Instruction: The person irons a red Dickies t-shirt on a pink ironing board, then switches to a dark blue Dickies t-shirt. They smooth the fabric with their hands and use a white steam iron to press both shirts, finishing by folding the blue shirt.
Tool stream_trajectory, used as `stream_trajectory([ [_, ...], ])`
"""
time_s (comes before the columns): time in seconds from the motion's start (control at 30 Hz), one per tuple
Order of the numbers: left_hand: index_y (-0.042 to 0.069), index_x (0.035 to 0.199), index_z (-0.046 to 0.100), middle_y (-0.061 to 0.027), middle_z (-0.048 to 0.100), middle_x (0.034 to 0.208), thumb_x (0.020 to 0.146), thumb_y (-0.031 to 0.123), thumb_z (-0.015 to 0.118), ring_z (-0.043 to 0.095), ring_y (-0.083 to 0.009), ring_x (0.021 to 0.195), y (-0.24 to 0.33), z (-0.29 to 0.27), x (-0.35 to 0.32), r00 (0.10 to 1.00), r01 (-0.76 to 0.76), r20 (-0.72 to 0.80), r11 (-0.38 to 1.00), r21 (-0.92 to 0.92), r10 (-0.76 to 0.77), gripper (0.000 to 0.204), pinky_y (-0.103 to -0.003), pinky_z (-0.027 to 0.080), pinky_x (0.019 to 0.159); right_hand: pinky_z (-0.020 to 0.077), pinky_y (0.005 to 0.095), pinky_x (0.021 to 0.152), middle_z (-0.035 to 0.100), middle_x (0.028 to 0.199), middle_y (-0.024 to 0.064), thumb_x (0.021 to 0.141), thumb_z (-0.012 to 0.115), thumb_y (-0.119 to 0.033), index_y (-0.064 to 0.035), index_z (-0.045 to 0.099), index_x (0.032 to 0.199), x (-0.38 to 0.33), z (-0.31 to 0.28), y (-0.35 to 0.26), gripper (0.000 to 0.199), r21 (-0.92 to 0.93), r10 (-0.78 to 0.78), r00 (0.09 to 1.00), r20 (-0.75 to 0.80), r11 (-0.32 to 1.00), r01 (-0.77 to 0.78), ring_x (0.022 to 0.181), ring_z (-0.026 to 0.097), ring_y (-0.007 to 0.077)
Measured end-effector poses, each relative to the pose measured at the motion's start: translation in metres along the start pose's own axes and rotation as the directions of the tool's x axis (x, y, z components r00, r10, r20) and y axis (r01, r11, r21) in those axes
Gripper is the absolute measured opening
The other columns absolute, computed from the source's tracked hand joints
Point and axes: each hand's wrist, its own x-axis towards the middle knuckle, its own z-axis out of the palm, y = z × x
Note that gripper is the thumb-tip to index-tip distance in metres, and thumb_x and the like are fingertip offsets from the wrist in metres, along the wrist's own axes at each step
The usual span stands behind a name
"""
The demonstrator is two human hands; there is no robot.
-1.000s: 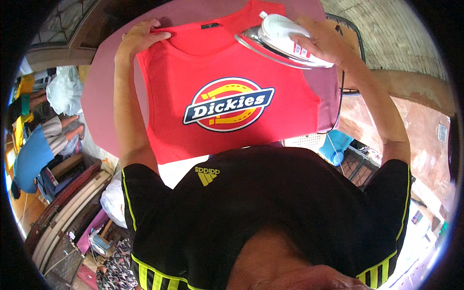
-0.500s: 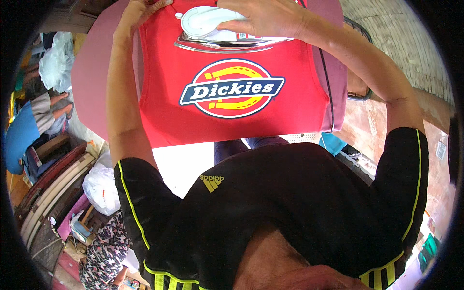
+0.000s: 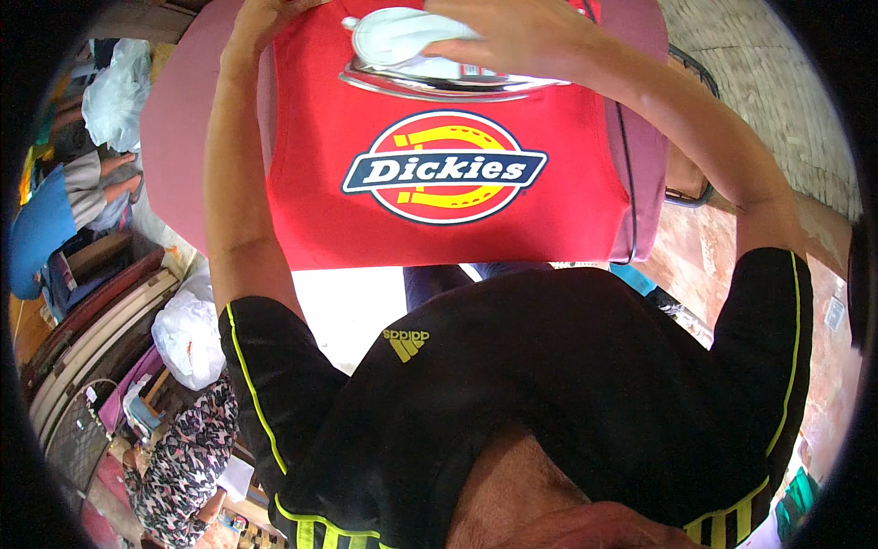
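Note:
A red sleeveless shirt [image 3: 567,165] with a large printed emblem in blue, white and yellow lies spread on a mauve padded ironing board [image 3: 183,128]. Near the top of the picture a white iron with a shiny metal base [image 3: 393,46] rests on the cloth above the emblem. My right hand [image 3: 512,37] is closed over its handle, slightly blurred. At the shirt's far left edge is my left hand [image 3: 270,11], cut by the frame's top; its thumb lies stretched out on the cloth and the other fingers are mostly out of sight.
A dark cord [image 3: 629,183] runs down the board's right side. On the left are a white plastic bag [image 3: 189,339], stacked curved boards [image 3: 101,339] and a person in blue [image 3: 41,229]. Another person in patterned clothes [image 3: 183,457] is at lower left. A dark metal frame [image 3: 704,119] stands right.
The iron and my right hand have shifted slightly to the right in the picture, as has the whole board. My left hand sits a little higher, more of it cut off.

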Motion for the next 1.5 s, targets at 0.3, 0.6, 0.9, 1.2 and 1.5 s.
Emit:
stream_trajectory([
  [0.3,0.001,0.095,0.071,-0.0040,0.070,0.086,0.092,0.016,0.070,0.060,-0.0126,0.078,-0.030,-0.006,0.022,0.940,-0.131,0.221,0.872,-0.473,0.261,0.016,-0.032,0.050,0.070,0.0555,0.0377,0.062,0.070,0.087,0.0172,0.091,0.066,-0.042,-0.0094,0.061,0.110,0.008,0.030,0.002,0.038,-0.051,-0.048,0.977,-0.208,0.998,0.038,0.075,0.071,0.0293],
  [0.6,0.003,0.110,0.067,-0.0189,0.069,0.106,0.095,0.032,0.062,0.065,-0.0312,0.099,-0.044,-0.013,0.009,0.956,-0.288,-0.012,0.928,-0.235,0.293,0.033,-0.043,0.049,0.086,0.0490,0.0570,0.072,0.065,0.088,0.0297,0.094,0.059,-0.040,-0.0027,0.055,0.107,0.070,0.016,-0.032,0.040,0.113,0.295,0.889,-0.350,0.956,-0.272,0.083,0.063,0.0490],
  [0.9,0.005,0.088,0.070,-0.0130,0.063,0.082,0.086,0.021,0.068,0.063,-0.0317,0.076,-0.068,0.020,-0.028,0.839,-0.300,-0.483,0.954,-0.024,0.252,0.016,-0.042,0.050,0.069,0.0474,0.0573,0.080,0.063,0.099,0.0354,0.098,0.052,-0.040,0.0072,0.054,0.109,0.165,0.013,-0.032,0.048,0.418,0.474,0.752,-0.457,0.861,-0.289,0.095,0.060,0.0518],
  [1.2,0.004,0.082,0.070,-0.0119,0.062,0.077,0.083,0.015,0.068,0.061,-0.0291,0.070,-0.056,0.016,-0.032,0.790,-0.311,-0.590,0.938,-0.154,0.166,0.011,-0.040,0.050,0.065,0.0472,0.0575,0.081,0.063,0.099,0.0359,0.099,0.049,-0.041,0.0072,0.054,0.108,0.146,0.026,-0.038,0.049,0.365,0.485,0.760,-0.432,0.865,-0.344,0.097,0.061,0.0516],
  [1.5,0.003,0.086,0.071,-0.0112,0.062,0.075,0.084,0.015,0.068,0.062,-0.0263,0.069,-0.056,0.016,-0.036,0.830,-0.271,-0.544,0.943,-0.195,0.126,0.013,-0.039,0.050,0.064,0.0481,0.0579,0.081,0.063,0.101,0.0347,0.097,0.052,-0.037,0.0051,0.054,0.108,0.148,0.018,-0.043,0.043,0.318,0.495,0.792,-0.358,0.862,-0.394,0.097,0.061,0.0513],
])
